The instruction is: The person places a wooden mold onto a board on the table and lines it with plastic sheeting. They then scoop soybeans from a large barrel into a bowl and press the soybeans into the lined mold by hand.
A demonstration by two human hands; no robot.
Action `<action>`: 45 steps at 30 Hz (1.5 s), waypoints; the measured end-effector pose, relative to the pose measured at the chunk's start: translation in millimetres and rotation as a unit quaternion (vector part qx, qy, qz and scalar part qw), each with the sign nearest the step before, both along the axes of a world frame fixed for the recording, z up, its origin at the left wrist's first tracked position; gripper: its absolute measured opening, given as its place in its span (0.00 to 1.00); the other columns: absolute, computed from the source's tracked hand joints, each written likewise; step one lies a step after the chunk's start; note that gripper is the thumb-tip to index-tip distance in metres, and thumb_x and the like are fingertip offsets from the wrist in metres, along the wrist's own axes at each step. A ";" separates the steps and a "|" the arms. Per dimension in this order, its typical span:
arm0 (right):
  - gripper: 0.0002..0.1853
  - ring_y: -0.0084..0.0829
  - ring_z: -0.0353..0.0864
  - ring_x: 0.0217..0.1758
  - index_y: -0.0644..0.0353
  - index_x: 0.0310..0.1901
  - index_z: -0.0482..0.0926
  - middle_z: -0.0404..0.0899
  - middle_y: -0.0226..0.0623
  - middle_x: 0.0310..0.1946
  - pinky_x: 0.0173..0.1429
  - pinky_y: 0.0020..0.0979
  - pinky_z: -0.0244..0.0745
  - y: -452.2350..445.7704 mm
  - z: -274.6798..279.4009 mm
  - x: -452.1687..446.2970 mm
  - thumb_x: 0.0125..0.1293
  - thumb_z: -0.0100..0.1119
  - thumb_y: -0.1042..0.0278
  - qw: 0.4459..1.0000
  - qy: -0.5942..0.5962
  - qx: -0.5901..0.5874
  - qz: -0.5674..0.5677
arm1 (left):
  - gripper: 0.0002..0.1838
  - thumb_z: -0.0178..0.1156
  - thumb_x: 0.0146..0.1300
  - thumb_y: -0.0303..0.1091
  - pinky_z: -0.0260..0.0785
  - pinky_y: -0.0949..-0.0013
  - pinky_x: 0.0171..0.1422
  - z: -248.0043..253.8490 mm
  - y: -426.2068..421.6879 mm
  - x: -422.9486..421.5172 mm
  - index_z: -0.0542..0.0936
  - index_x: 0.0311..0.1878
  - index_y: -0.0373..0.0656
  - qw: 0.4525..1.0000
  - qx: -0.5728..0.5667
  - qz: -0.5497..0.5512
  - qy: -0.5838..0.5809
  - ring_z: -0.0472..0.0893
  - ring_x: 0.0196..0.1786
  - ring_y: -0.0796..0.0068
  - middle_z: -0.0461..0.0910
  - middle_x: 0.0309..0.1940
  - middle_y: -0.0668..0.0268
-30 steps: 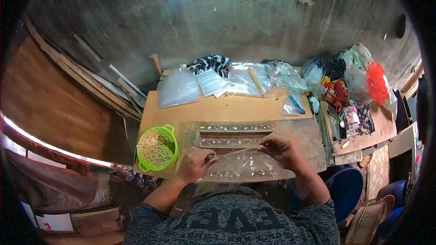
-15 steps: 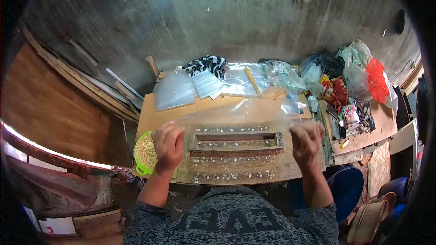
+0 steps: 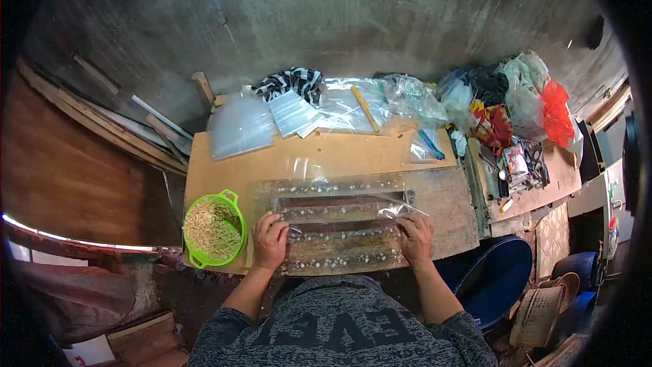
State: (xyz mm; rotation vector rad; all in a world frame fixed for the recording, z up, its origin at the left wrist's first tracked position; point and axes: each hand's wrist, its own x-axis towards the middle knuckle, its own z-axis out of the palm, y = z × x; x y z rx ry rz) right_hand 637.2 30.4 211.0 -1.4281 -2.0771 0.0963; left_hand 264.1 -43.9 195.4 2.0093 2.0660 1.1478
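A thin clear plastic sheet (image 3: 324, 212) lies stretched over a rectangular wooden frame (image 3: 409, 197) on a worn board. My left hand (image 3: 270, 239) pinches the sheet's near left corner, just beside the frame. At the near right corner, the fingers of my right hand (image 3: 414, 236) are closed on the same sheet. Light glints off the plastic close to both hands. The frame shows through it as a dark outline. To the left of my left hand stands a green basket (image 3: 197, 256) holding pale chopped pieces (image 3: 212, 228).
Flat clear plastic sheets (image 3: 241, 126) lie at the table's back, with a wooden stick (image 3: 365, 109) and a blue cutter (image 3: 431, 144) farther right. Plastic bags (image 3: 526, 105) and tools (image 3: 526, 166) crowd the right side. White bits dot the board (image 3: 445, 197). A blue barrel (image 3: 499, 278) stands below.
Both hands have come down and closer together from above the board, bringing the plastic sheet down onto the frame. The view has shifted slightly, showing more of the green basket.
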 end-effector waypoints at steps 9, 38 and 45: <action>0.08 0.45 0.81 0.43 0.57 0.39 0.84 0.83 0.41 0.39 0.50 0.40 0.73 82.3 45.5 -11.7 0.56 0.68 0.74 0.993 0.084 -0.062 0.060 | 0.06 0.63 0.63 0.29 0.70 0.54 0.62 51.3 62.1 -26.7 0.81 0.42 0.40 0.994 -0.006 0.001 -0.113 0.78 0.56 0.50 0.80 0.49 0.53; 0.16 0.25 0.83 0.34 0.61 0.47 0.73 0.82 0.36 0.36 0.36 0.27 0.77 62.5 92.6 -3.4 0.78 0.49 0.54 0.736 0.434 -0.520 0.018 | 0.07 0.56 0.74 0.38 0.71 0.75 0.24 94.9 34.2 -61.9 0.74 0.42 0.47 0.785 -0.180 0.009 -0.592 0.74 0.20 0.81 0.73 0.21 0.72; 0.28 0.24 0.82 0.43 0.61 0.60 0.71 0.82 0.37 0.42 0.43 0.28 0.79 24.1 29.2 11.9 0.74 0.53 0.42 0.664 0.344 -0.663 0.031 | 0.09 0.55 0.75 0.40 0.72 0.74 0.24 38.6 19.0 -68.6 0.73 0.40 0.47 0.769 -0.261 0.059 -0.580 0.78 0.20 0.77 0.75 0.21 0.71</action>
